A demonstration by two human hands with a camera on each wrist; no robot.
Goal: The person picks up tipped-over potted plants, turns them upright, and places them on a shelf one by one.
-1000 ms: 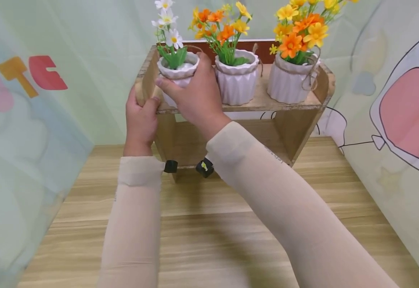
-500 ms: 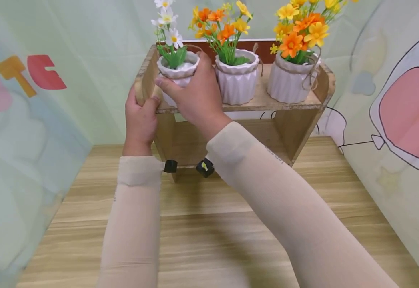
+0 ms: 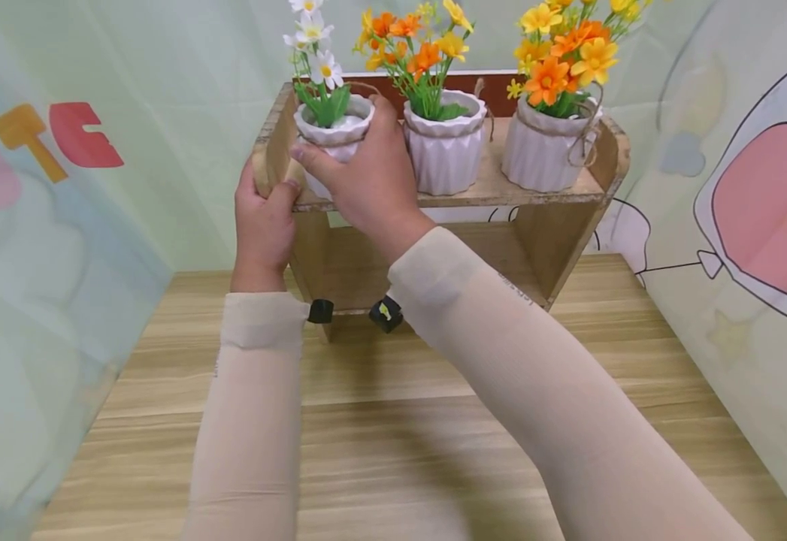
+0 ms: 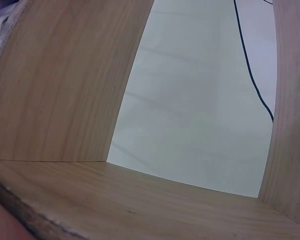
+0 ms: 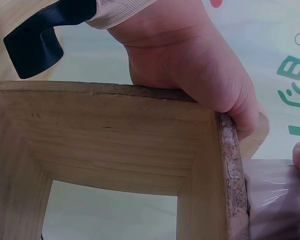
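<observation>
A small wooden shelf stands on the table, seen from the front in the head view. My left hand grips its left side panel, thumb over the top board's front corner. The right hand holds a white fluted pot with white daisies at the left end of the top board. In the right wrist view my left hand clasps the shelf corner, beside the white pot. The left wrist view mostly shows the shelf's inner wooden panel. My right fingers' far side is hidden.
Two more white pots, the middle one and the right one, hold orange and yellow flowers on the same board. Printed cloth walls flank the wood-grain table. Black wrist mounts hang close to the shelf front.
Almost nothing differs. The head view has shifted very slightly, while both hands, the pots and the shelf keep their places.
</observation>
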